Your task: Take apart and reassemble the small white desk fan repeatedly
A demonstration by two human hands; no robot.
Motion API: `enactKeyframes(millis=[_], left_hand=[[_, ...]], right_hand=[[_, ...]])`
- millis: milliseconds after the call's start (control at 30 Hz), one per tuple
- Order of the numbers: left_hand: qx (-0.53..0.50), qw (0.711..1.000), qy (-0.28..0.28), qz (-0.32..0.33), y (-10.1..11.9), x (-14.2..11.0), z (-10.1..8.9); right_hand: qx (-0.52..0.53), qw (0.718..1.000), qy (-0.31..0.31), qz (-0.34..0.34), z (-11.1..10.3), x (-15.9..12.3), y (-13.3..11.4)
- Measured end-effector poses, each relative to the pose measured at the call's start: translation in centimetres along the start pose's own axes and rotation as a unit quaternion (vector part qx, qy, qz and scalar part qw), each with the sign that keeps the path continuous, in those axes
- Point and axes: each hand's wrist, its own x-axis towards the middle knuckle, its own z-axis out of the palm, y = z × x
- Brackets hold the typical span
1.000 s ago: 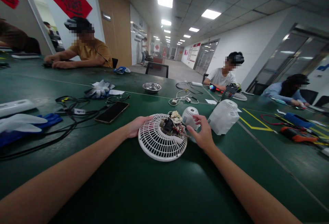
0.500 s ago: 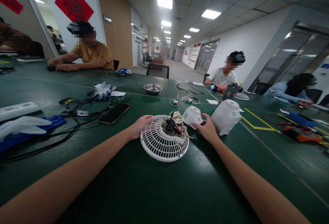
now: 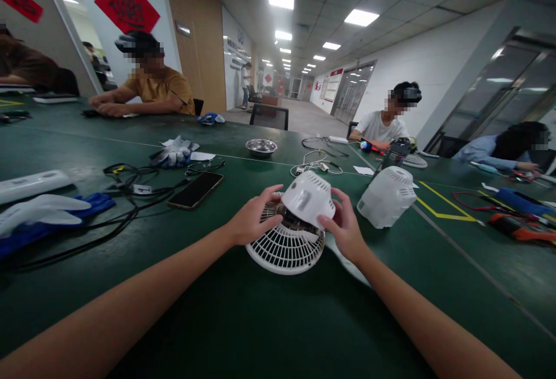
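Note:
A white plastic fan motor cover (image 3: 307,198) is tilted over the fan motor (image 3: 296,221), which it mostly hides. The motor sits in the middle of a round white fan grille (image 3: 284,251) lying on the green table (image 3: 278,321). My right hand (image 3: 347,227) grips the cover's right side between thumb and fingers. Beside the cover's left edge, my left hand (image 3: 252,219) is spread above the grille, thumb and fingers apart; whether its fingertips touch the cover is unclear. To the right of my right hand stands a white translucent plastic container (image 3: 386,198).
A phone (image 3: 195,189), black cables (image 3: 130,208) and gloves (image 3: 47,214) lie on the left. Farther back are a metal bowl (image 3: 261,147) and a white cord (image 3: 319,164). An orange-and-black meter (image 3: 519,228) is at right. Several people sit around the table.
My right hand has brought the motor cover left, from beside the grille to over the motor. My left hand has left the grille's rim and come up beside the cover.

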Motion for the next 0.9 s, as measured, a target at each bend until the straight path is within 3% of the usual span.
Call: enactKeyframes(millis=[67,167,400,900], left_hand=[[-0.005,1.0,-0.021,-0.007,0.4,-0.2,0.1],[0.014,1.0,-0.024,-0.011,0.0,0.0,0.2],[0.118,0.992,-0.048,-0.013,-0.7,0.6,0.4],[0.193,0.976,-0.093,0.03,-0.4,1.1,-0.3]], right_hand=[[-0.11,0.992,-0.042,-0.05,0.0,-0.4,-0.3],[-0.202,0.974,-0.048,-0.095,-0.1,-0.5,-0.5],[-0.202,0.971,-0.077,-0.101,-0.6,-0.1,-0.2],[-0.204,0.967,-0.085,-0.129,-0.8,-0.6,-0.3]])
